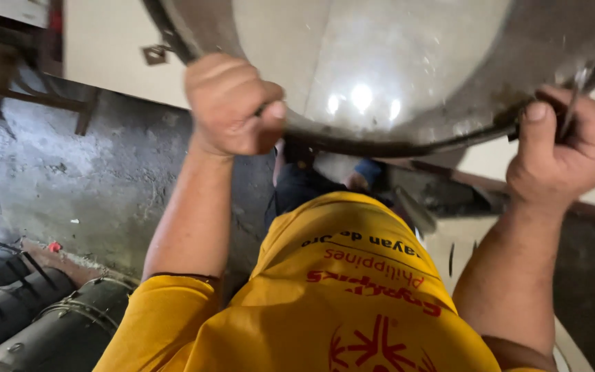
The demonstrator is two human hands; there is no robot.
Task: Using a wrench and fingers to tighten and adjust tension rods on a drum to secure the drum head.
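A large round metal basin point(394, 62) with a shiny inside and a dark rim fills the top of the head view. My left hand point(232, 107) is closed on its rim at the left. My right hand point(562, 148) grips the rim at the right, thumb up on the edge. Both forearms reach up from my yellow shirt point(332, 296), which has red and black print. The basin is held out in front of me, tilted so its inside faces me.
A rough grey concrete floor point(70, 179) lies at the left. Dark metal cylinders with bands point(49, 324) lie at the lower left. A dark wooden frame point(8, 76) stands at the upper left. A pale wall point(111, 48) rises behind.
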